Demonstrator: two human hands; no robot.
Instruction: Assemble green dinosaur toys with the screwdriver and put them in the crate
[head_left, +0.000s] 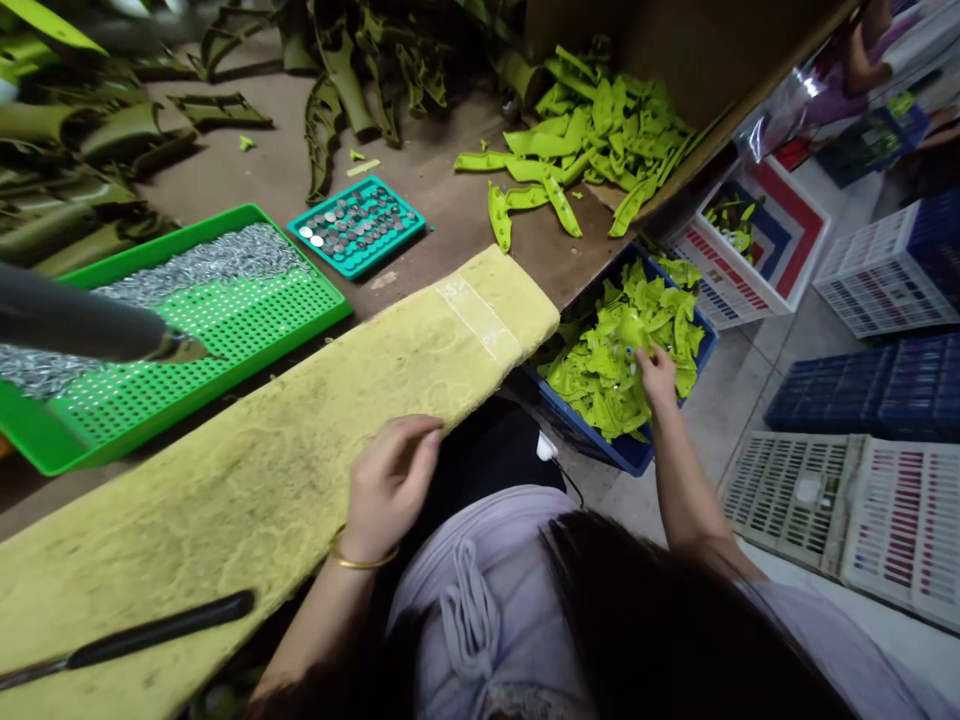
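We see an open, relaxed left hand (390,490) at the near edge of the long yellow foam-covered board (300,470), while just beyond the board's far end the right hand (656,375) sits among lime-green plastic pieces (607,370) heaped in a blue plastic crate (619,452) — touching them, though we cannot tell whether it grips one. We judge the heap the risk: a hurried tug could tip pieces over the rim, and a careless forearm could catch the black-handled knife (161,630) on the board.

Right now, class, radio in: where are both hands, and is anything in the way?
Right hand in lime-green plastic pieces, blue crate. Left hand empty, at yellow padded board edge. Nothing blocking.
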